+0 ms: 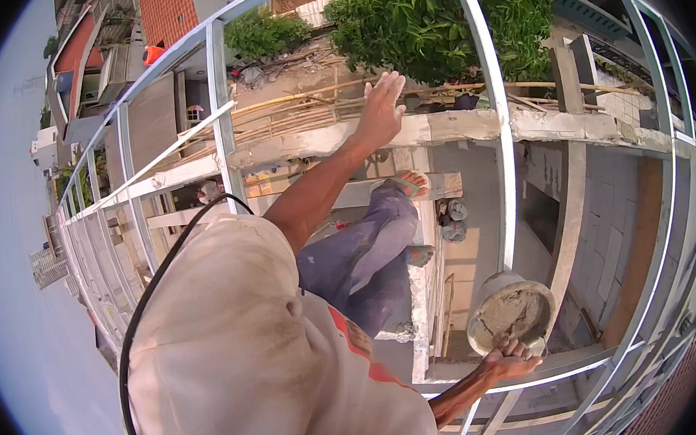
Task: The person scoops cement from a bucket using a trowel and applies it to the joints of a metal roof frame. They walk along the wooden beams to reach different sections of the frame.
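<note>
My left hand (381,113) is raised over a rough concrete beam (447,127), fingers apart and nothing in it; whether it touches the beam I cannot tell. My right hand (507,364), at the lower right, is closed on the handle of a bucket (512,307) of grey mortar. My legs (363,257) reach down, with sandalled feet (412,185) on or over narrow beams below. A pale metal upright (503,197) runs just above the bucket.
Metal framing (219,80) surrounds me high up, with open drops between beams. A concrete post (566,78) stands at the right. Below are bamboo poles (315,110), bundled grey bags (453,221) and a leafy tree (398,25). A black cable (160,273) runs by my left side.
</note>
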Demonstrator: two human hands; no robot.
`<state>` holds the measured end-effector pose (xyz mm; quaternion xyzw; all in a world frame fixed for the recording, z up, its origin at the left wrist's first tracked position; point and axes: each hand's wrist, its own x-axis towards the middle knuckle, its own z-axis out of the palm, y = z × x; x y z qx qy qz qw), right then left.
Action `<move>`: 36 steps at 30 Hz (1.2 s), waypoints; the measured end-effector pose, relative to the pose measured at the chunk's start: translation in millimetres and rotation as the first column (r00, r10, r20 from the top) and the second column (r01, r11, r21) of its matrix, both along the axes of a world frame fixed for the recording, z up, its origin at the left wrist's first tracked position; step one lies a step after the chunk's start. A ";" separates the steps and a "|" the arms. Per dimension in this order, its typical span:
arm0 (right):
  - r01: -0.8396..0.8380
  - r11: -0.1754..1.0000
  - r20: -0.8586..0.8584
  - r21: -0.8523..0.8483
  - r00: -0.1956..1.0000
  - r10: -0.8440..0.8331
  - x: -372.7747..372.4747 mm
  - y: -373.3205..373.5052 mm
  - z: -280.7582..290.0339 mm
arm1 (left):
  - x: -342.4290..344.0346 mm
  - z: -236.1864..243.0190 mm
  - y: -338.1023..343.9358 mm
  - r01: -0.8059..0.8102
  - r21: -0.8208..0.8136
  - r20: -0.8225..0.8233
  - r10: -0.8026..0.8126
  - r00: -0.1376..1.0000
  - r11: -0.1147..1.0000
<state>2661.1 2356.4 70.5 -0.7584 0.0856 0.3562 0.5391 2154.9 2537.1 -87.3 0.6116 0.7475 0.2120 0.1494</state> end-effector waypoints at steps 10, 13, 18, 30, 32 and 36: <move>-0.019 1.000 0.112 -0.021 0.993 0.021 8.5 12.6 -1.5 | -273.5 -21.7 -216.9 -0.802 -0.030 -0.502 0.685 0.528 0.597; -0.041 0.998 0.098 -0.036 0.994 0.045 14.8 14.1 -10.1 | -335.8 -18.2 -238.5 -0.845 -0.112 -0.591 0.649 0.480 0.523; -0.036 0.999 0.098 -0.017 0.994 0.037 19.4 18.2 -9.3 | -398.6 -32.6 -220.6 -0.717 -0.221 -0.664 0.436 0.607 0.661; -0.007 0.997 0.172 -0.073 0.985 0.020 16.6 17.8 -1.6 | -392.8 -27.4 -160.6 -0.250 -0.382 -0.615 -0.043 0.787 0.890; -0.024 0.995 0.168 -0.092 0.985 0.039 28.7 10.8 -6.0 | -352.8 -21.6 -125.3 -0.159 -0.313 -0.527 -0.032 0.849 0.936; -0.072 0.996 0.142 -0.055 0.987 0.079 14.8 19.2 0.2 | -301.8 -37.8 -88.7 0.091 -0.113 -0.377 -0.127 0.917 0.989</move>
